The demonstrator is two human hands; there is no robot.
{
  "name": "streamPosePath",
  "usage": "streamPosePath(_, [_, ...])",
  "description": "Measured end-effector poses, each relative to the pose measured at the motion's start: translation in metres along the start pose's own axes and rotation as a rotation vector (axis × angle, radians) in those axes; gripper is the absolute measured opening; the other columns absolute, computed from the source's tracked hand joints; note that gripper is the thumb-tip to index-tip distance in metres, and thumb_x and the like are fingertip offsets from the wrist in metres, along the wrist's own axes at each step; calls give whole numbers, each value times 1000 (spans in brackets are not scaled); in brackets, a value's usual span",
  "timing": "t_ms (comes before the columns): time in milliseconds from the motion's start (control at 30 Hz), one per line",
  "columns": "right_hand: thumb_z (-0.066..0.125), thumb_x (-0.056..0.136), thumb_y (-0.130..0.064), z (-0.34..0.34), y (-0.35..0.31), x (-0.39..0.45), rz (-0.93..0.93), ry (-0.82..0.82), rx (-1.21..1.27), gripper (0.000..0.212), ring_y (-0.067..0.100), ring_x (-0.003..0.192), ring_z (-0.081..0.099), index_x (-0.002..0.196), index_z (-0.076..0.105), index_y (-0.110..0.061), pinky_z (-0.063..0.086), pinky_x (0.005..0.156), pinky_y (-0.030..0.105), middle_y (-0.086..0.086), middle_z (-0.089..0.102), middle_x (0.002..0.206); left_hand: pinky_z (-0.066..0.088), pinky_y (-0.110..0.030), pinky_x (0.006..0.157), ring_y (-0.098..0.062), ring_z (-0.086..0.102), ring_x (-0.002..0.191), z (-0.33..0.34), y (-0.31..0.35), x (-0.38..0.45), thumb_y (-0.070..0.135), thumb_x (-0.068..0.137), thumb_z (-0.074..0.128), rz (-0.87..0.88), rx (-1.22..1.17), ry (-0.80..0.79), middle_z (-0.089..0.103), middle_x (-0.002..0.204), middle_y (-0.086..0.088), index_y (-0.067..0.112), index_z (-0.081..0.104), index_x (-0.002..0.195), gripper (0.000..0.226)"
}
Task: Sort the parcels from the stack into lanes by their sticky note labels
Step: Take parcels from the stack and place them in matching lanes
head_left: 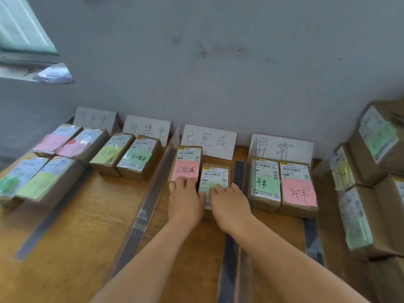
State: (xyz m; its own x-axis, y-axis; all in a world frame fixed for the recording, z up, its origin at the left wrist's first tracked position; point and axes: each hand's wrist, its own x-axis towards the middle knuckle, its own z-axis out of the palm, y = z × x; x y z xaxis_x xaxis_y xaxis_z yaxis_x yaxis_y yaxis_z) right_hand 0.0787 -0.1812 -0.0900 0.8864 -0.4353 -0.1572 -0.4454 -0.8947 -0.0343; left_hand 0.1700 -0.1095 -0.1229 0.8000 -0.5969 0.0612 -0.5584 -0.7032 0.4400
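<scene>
Both forearms reach forward over the table (72,226). Left hand (184,200) lies flat, fingers on the pink-note parcel (188,162); right hand (227,204) presses flat on the green-note parcel (215,178) just beside it, long axis pointing toward the wall, in the third lane.

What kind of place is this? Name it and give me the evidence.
Probably a small parcel-sorting station, perhaps makeshift. A wooden table is split into lanes by handwritten sign cards; brown parcels carry shipping labels and sticky notes; more parcels are stacked at the right.
</scene>
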Motion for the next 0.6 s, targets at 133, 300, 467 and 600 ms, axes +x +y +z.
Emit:
streamPosePath(133, [56, 90, -14, -2, 1, 21, 43, 2, -25, 41, 29, 113, 50, 129, 45, -9, 29, 105, 40, 10, 50, 123, 18, -39, 114, -24, 13, 141, -5, -12, 24, 37, 95, 50, 127, 164, -133, 26, 152, -5, 18, 33, 143, 55])
streamPosePath(300, [55, 89, -13, -3, 7, 42, 76, 10, 2, 40, 28, 109, 51, 127, 44, -9, 34, 100, 38, 10, 49, 121, 25, -40, 111, -20, 16, 142, -8, -25, 43, 36, 97, 44, 173, 151, -258, 28, 152, -2, 19, 40, 138, 45])
streamPosePath(467, [58, 87, -11, -7, 13, 53, 97, -3, 30, 43, 26, 109, 51, 127, 44, -10, 36, 99, 38, 8, 49, 121, 27, -40, 111, -18, 13, 145, -14, -35, 47, 30, 96, 51, 216, 164, -320, 20, 156, 1, 20, 33, 144, 52])
streamPosePath(600, [58, 87, -10, -8, 13, 53, 110, -39, 39, 47, 27, 112, 49, 131, 41, -9, 35, 101, 38, 9, 47, 126, 25, -39, 112, -18, 9, 145, -20, -34, 46, 27, 95, 53, 231, 209, -369, 14, 158, 1, 20, 26, 147, 58])
